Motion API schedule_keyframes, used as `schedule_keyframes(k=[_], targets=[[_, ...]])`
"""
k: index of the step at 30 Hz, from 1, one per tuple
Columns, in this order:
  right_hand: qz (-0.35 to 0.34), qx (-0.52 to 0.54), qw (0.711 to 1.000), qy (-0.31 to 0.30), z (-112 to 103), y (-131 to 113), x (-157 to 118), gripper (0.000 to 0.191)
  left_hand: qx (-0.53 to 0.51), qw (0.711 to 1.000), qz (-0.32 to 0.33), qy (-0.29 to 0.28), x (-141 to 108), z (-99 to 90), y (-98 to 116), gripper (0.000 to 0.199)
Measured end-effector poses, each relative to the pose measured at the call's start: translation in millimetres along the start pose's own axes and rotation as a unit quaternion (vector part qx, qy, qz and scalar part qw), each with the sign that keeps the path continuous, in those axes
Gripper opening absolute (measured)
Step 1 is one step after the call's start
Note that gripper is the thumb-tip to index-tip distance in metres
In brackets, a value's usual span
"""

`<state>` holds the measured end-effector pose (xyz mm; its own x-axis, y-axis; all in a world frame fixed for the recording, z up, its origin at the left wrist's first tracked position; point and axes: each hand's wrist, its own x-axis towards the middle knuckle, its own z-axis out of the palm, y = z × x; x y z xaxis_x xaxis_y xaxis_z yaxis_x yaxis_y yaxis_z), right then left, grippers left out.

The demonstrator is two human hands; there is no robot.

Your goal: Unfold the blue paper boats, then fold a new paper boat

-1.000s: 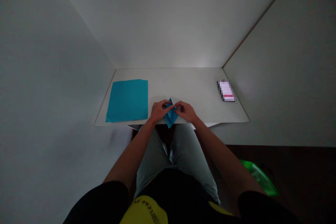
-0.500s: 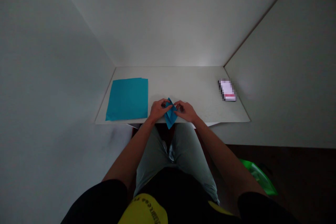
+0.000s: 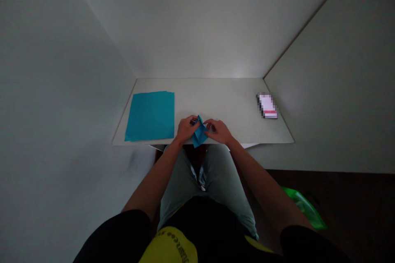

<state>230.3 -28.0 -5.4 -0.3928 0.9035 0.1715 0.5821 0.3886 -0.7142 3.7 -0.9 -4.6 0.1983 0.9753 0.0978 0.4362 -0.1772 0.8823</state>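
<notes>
A small piece of folded blue paper (image 3: pixel 200 136) is held between my hands at the front edge of the white table. My left hand (image 3: pixel 186 128) grips its left side, with the thumb lying over the paper. On the other side, the thumb and fingers of my right hand (image 3: pixel 218 130) pinch the right corner. Creases and a raised point at the top show on the paper, and its lower tip sticks out past the table edge. My fingers hide part of the folds.
Flat blue paper sheets (image 3: pixel 150 116) lie stacked on the left of the white table (image 3: pixel 228 102). A phone (image 3: pixel 268 106), its screen blurred, rests at the right. Walls enclose the table at the back and sides. A green bag (image 3: pixel 305 207) is on the dark floor, lower right.
The folded paper has tilted and its lower tip has shifted slightly up and left. Its upper part now looks more opened between my fingers. Both hands stay nearly in place.
</notes>
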Motion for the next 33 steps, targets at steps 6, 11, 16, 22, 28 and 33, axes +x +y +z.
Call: schedule_keyframes(k=[6,11,16,22,28,33], targets=[[0.057,0.020,0.998,0.019,1.8,2.1,1.7,0.013,-0.056,0.998,-0.030,0.011,1.8,2.6,-2.8,0.020],[0.118,0.051,0.990,0.062,4.6,5.0,3.6,0.014,-0.159,0.986,-0.026,0.038,7.2,-1.9,-2.7,0.017],[0.135,0.123,0.979,0.096,5.8,6.7,8.4,0.023,-0.212,0.973,-0.072,0.054,14.3,-10.6,-0.3,0.017],[0.104,0.244,0.958,0.110,2.0,7.3,9.6,0.033,-0.185,0.974,-0.099,0.087,13.9,-9.7,-0.8,0.025],[0.101,0.259,0.943,0.185,2.2,8.5,6.0,0.031,-0.143,0.989,-0.023,0.018,0.5,4.1,4.4,0.050],[0.090,0.245,0.943,0.204,2.6,4.8,2.7,0.032,-0.038,0.999,-0.002,-0.002,-1.9,3.9,7.5,0.039]])
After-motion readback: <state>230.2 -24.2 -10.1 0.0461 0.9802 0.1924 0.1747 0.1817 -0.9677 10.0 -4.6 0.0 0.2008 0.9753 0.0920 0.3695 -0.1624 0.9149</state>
